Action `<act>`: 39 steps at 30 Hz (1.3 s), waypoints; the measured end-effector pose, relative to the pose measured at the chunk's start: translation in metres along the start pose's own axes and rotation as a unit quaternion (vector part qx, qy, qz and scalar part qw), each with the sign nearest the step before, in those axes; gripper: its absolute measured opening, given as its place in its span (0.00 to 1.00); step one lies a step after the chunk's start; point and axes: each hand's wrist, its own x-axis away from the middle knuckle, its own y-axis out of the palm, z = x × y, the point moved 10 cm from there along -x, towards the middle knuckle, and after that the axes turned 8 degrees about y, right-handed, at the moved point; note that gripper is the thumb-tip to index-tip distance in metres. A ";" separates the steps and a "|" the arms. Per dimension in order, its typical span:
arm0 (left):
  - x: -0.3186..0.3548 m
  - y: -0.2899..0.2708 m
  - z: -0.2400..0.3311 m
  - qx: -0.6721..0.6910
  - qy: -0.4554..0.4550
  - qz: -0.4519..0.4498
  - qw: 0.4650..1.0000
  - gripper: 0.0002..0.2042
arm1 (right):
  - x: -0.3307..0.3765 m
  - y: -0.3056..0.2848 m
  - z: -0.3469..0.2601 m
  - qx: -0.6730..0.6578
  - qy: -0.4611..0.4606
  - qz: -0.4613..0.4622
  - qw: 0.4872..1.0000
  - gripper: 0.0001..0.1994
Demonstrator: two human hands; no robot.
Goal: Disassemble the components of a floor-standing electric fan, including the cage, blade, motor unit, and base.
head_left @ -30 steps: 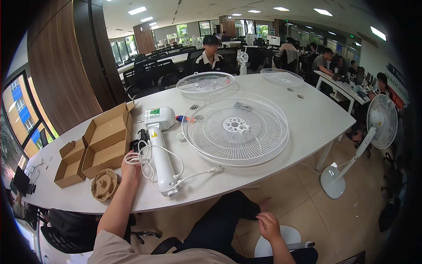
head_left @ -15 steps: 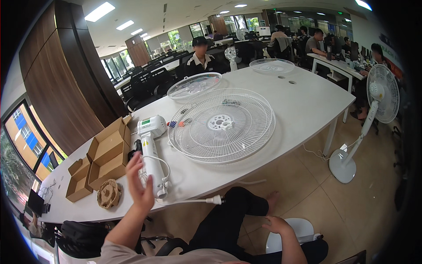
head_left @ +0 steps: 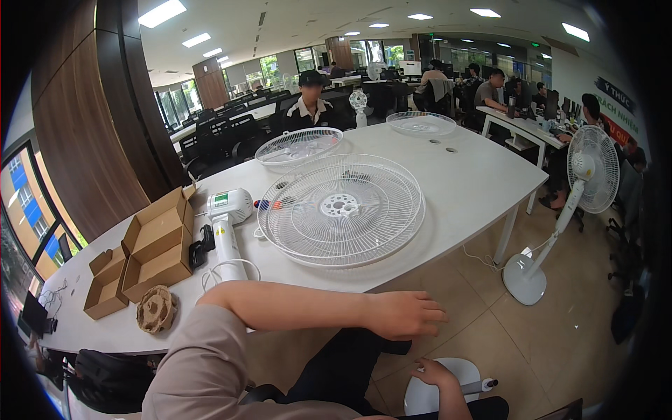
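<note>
My left forearm reaches across in front of the table, and my left hand (head_left: 406, 313) hangs past the table's near edge, back upward, fingers stretched to the right and holding nothing. Lower down, my right hand (head_left: 435, 373) is by the white round fan base (head_left: 462, 371) on the floor, its fingers apart and seemingly without an object. A short tube with a dark tip (head_left: 483, 386) shows beside my right forearm. On the table lies a large white wire fan grille (head_left: 341, 238). Left of it is a white fan motor head on a post (head_left: 231, 203), partly hidden by my arm.
Open cardboard boxes (head_left: 159, 245) and a moulded brown paper piece (head_left: 156, 309) lie on the table's left. Farther back are two more fan grilles (head_left: 297, 147) (head_left: 420, 124). An assembled standing fan (head_left: 560, 217) is on the right. A person (head_left: 308, 105) sits across the table.
My left hand has swung from beside the fan post to the right, over the table's near edge. My right hand stays by the fan base. The view has shifted slightly.
</note>
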 end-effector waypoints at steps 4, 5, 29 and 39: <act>-0.015 0.073 -0.035 0.059 -0.009 -0.022 0.998 0.19 | 0.007 0.003 0.017 0.008 0.021 0.004 1.000 0.37; -0.015 0.091 -0.046 0.075 -0.028 -0.038 0.996 0.20 | 0.006 0.004 0.021 0.004 0.027 0.010 1.000 0.36; 0.014 0.144 -0.083 0.319 -0.164 -0.184 0.915 0.30 | 0.306 -0.168 -0.037 -0.111 -0.079 0.881 0.452 0.15; -0.009 0.148 -0.064 0.330 -0.192 -0.253 0.889 0.29 | 0.262 -0.093 0.153 -0.368 0.244 0.668 0.599 0.37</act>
